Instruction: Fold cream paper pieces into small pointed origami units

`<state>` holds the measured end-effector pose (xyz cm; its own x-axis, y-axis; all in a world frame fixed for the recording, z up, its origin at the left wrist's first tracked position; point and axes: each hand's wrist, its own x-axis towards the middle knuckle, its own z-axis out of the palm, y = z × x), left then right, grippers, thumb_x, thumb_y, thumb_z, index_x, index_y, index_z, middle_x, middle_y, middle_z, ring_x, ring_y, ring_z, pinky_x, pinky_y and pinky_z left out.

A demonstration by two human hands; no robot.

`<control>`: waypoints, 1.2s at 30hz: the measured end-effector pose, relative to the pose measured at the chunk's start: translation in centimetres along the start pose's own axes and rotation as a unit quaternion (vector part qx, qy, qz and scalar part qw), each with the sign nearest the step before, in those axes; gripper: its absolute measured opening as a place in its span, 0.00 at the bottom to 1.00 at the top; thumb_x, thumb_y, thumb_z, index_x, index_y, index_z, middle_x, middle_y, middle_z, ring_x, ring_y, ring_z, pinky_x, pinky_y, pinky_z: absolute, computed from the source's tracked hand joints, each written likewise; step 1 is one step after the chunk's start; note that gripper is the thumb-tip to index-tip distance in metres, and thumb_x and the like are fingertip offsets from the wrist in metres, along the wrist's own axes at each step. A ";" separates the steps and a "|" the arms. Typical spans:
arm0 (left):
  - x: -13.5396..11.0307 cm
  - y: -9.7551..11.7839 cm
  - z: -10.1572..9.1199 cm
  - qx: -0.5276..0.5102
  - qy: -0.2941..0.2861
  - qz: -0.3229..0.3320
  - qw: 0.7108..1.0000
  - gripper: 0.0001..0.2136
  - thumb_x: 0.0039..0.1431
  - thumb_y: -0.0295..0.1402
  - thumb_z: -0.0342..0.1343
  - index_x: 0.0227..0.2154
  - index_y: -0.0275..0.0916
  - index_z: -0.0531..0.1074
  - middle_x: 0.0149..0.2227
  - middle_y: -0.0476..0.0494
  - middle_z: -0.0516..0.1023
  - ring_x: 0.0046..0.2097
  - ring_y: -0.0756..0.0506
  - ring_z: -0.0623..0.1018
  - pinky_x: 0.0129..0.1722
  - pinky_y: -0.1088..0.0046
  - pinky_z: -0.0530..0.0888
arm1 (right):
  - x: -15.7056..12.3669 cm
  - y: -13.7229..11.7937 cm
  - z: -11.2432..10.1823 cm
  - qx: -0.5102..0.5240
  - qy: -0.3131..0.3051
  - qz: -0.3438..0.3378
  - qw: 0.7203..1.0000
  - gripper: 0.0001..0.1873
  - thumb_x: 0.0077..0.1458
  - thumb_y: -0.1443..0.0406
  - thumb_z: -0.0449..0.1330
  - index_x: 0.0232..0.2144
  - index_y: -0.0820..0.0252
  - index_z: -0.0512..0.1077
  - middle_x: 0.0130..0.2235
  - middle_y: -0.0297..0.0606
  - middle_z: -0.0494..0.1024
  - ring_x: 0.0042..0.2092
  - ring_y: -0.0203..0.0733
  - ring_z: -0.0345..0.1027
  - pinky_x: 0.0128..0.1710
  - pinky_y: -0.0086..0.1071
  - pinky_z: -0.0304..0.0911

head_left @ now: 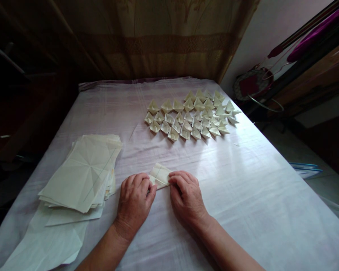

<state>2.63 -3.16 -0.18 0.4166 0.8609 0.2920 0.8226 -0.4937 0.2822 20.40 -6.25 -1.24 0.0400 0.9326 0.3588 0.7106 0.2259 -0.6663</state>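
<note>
A small folded piece of cream paper [161,174] lies between my hands near the middle of the table, creased and partly covered by my fingers. My left hand [136,199] pinches its left corner, thumb toward the near side. On the opposite corner, my right hand [188,194] is closed with curled fingers over the paper's edge. Left of my hands rests a stack of creased paper sheets [81,173], with crease lines meeting at the centre of the top sheet. Beyond them stand rows of folded paper boats [185,130], several deep.
A pale checked cloth covers the table [243,203]. More loose sheets [51,241] spread under the stack at the near left. A brown curtain [158,41] hangs behind the far edge. On the right, past the table edge, are a bag [251,82] and a blue-edged object [305,169].
</note>
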 end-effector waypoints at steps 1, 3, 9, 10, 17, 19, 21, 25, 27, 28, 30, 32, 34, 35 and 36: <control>0.0 0.0 0.0 0.001 -0.001 0.001 1.000 0.08 0.63 0.31 0.54 0.27 0.40 0.69 0.37 0.43 0.77 0.42 0.41 0.73 0.43 0.61 0.67 | -0.1 0.2 -0.1 0.004 0.003 -0.010 1.000 0.12 0.54 0.75 0.54 0.36 0.56 0.72 0.42 0.37 0.78 0.47 0.42 0.69 0.49 0.38 0.61; 0.1 0.0 0.0 0.002 0.000 0.003 1.000 0.08 0.63 0.31 0.54 0.27 0.40 0.69 0.38 0.43 0.77 0.42 0.40 0.73 0.43 0.61 0.67 | -0.4 0.7 -0.5 0.000 0.000 -0.044 0.999 0.15 0.54 0.76 0.53 0.38 0.55 0.73 0.44 0.38 0.79 0.49 0.43 0.69 0.51 0.39 0.61; 0.2 0.0 0.0 0.005 0.002 0.005 1.000 0.08 0.62 0.31 0.54 0.27 0.40 0.69 0.37 0.43 0.77 0.42 0.40 0.73 0.43 0.61 0.67 | -0.9 1.2 -1.5 -0.070 -0.055 -0.123 0.988 0.17 0.58 0.71 0.56 0.46 0.50 0.76 0.51 0.40 0.76 0.55 0.48 0.65 0.52 0.44 0.62; 0.2 0.0 0.0 0.006 0.003 0.005 1.000 0.08 0.62 0.31 0.54 0.27 0.40 0.69 0.37 0.43 0.77 0.42 0.40 0.73 0.43 0.61 0.67 | -0.9 1.1 -1.5 -0.079 -0.060 -0.123 0.987 0.16 0.58 0.71 0.57 0.46 0.50 0.77 0.51 0.41 0.76 0.55 0.48 0.65 0.52 0.44 0.62; 0.2 0.0 -0.1 0.007 -0.009 -0.003 1.000 0.08 0.62 0.32 0.54 0.26 0.41 0.69 0.38 0.43 0.77 0.42 0.41 0.73 0.44 0.61 0.67 | -0.9 0.8 -1.6 -0.102 -0.070 -0.125 0.984 0.16 0.59 0.70 0.57 0.46 0.50 0.77 0.52 0.41 0.75 0.56 0.47 0.64 0.53 0.43 0.61; 0.3 0.1 -0.2 0.003 -0.010 -0.005 1.000 0.08 0.62 0.32 0.54 0.26 0.41 0.69 0.37 0.43 0.77 0.42 0.41 0.73 0.44 0.61 0.67 | -0.9 0.7 -1.6 -0.103 -0.070 -0.124 0.984 0.16 0.60 0.70 0.56 0.45 0.51 0.77 0.52 0.41 0.75 0.56 0.47 0.64 0.53 0.43 0.61; 0.3 0.1 -0.2 -0.003 -0.009 -0.003 1.000 0.08 0.62 0.32 0.54 0.26 0.41 0.69 0.37 0.43 0.77 0.42 0.41 0.73 0.43 0.61 0.67 | -1.0 0.7 -1.6 -0.108 -0.071 -0.124 0.984 0.17 0.60 0.70 0.55 0.47 0.51 0.76 0.52 0.41 0.75 0.56 0.47 0.64 0.53 0.44 0.61; 0.3 0.1 -0.3 -0.005 -0.009 0.003 1.000 0.08 0.62 0.32 0.55 0.26 0.41 0.69 0.37 0.44 0.77 0.42 0.41 0.73 0.44 0.61 0.67 | -1.0 0.7 -1.6 -0.126 -0.076 -0.127 0.981 0.17 0.61 0.70 0.55 0.50 0.50 0.75 0.53 0.41 0.75 0.57 0.48 0.64 0.54 0.44 0.61; 0.3 0.1 -0.3 -0.004 -0.012 0.002 1.000 0.08 0.62 0.32 0.55 0.26 0.41 0.68 0.37 0.43 0.77 0.42 0.41 0.73 0.44 0.61 0.67 | -1.0 0.6 -1.6 -0.136 -0.078 -0.132 0.979 0.16 0.61 0.69 0.56 0.49 0.51 0.75 0.53 0.41 0.75 0.57 0.48 0.64 0.54 0.43 0.60; 0.2 0.1 -0.3 -0.003 -0.012 0.002 1.000 0.08 0.62 0.32 0.55 0.26 0.41 0.68 0.37 0.43 0.77 0.42 0.41 0.73 0.44 0.61 0.67 | -1.0 0.6 -1.6 -0.140 -0.078 -0.136 0.978 0.16 0.61 0.68 0.56 0.48 0.51 0.75 0.53 0.41 0.75 0.56 0.48 0.64 0.53 0.43 0.60; 0.2 0.1 -0.2 -0.003 -0.015 0.001 1.000 0.08 0.62 0.32 0.55 0.26 0.41 0.68 0.38 0.43 0.77 0.42 0.41 0.73 0.44 0.61 0.67 | -1.0 0.6 -1.7 -0.147 -0.079 -0.143 0.976 0.16 0.61 0.69 0.56 0.49 0.52 0.75 0.53 0.41 0.75 0.56 0.48 0.63 0.53 0.43 0.60; 0.2 0.1 -0.2 -0.003 -0.017 -0.001 1.000 0.08 0.62 0.31 0.55 0.26 0.40 0.68 0.37 0.43 0.77 0.42 0.41 0.73 0.44 0.61 0.67 | -1.1 0.5 -1.7 -0.152 -0.079 -0.145 0.974 0.16 0.61 0.69 0.56 0.49 0.52 0.75 0.54 0.42 0.75 0.57 0.48 0.63 0.54 0.43 0.60; 0.2 0.1 -0.2 -0.003 -0.017 -0.003 1.000 0.08 0.61 0.31 0.56 0.26 0.40 0.68 0.37 0.43 0.76 0.42 0.41 0.73 0.44 0.60 0.67 | -1.3 0.6 -1.6 -0.157 -0.079 -0.145 0.974 0.16 0.61 0.69 0.56 0.49 0.52 0.75 0.54 0.42 0.74 0.57 0.49 0.63 0.54 0.44 0.59; 0.3 0.1 -0.2 -0.004 -0.016 -0.003 1.000 0.08 0.61 0.31 0.56 0.26 0.40 0.68 0.37 0.43 0.76 0.42 0.41 0.73 0.44 0.60 0.67 | -1.4 0.6 -1.6 -0.159 -0.079 -0.144 0.974 0.16 0.61 0.69 0.56 0.49 0.52 0.75 0.55 0.42 0.74 0.57 0.49 0.63 0.54 0.44 0.59; 0.3 0.1 -0.2 -0.003 -0.015 -0.003 1.000 0.08 0.61 0.31 0.56 0.26 0.40 0.68 0.37 0.43 0.77 0.42 0.41 0.73 0.44 0.60 0.67 | -1.5 0.6 -1.6 -0.161 -0.081 -0.142 0.973 0.16 0.61 0.69 0.56 0.49 0.52 0.75 0.55 0.42 0.74 0.58 0.49 0.62 0.54 0.44 0.59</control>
<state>2.73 -2.98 0.07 0.4232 0.8670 0.2632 0.8225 -0.4894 0.2897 21.86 -7.93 -1.15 -0.2823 0.8836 0.3735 0.8613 0.4049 -0.3069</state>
